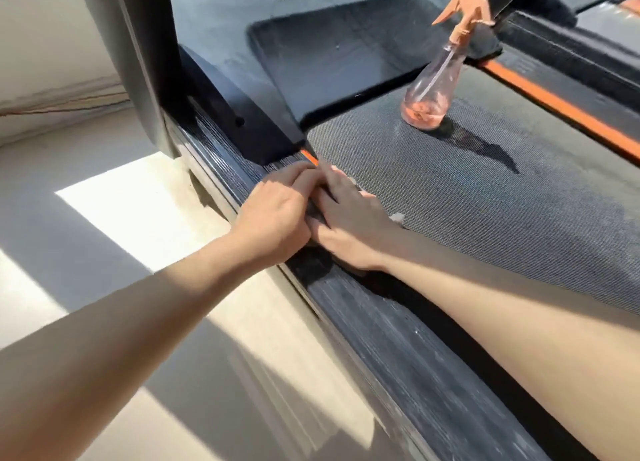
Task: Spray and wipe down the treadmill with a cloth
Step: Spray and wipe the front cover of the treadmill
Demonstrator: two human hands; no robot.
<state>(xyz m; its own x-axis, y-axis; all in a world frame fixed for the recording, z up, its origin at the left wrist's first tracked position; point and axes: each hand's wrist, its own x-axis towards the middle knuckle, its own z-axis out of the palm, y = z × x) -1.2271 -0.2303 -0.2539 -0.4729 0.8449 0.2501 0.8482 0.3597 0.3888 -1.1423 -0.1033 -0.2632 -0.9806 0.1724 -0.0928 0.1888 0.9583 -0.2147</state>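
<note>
Left hand and right hand are pressed side by side on the ribbed black side rail of the black treadmill. What appears to be a dark crumpled cloth is largely hidden beneath and between them. The right hand is laid flat, fingers straight, across the seam between rail and belt. The left hand's fingers are bent over the cloth, though whether it is gripped or merely pressed cannot be told. Both hands seem to be set on the cloth so that weight is put into the wipe.

Just ahead of the fingertips, a thin orange trim strip ends at the corner of the moulded black motor cover, by which forward travel is closed off. Open rail, streaked with pale dust, is seen behind the wrists.

Ahead and to the right of the hands, a clear plastic spray bottle with an orange trigger is stood on the grey woven running belt, seemingly parked within reach yet clear of the wiping line. Left of the left hand, the rail's outer edge is met by a pale sunlit floor.
</note>
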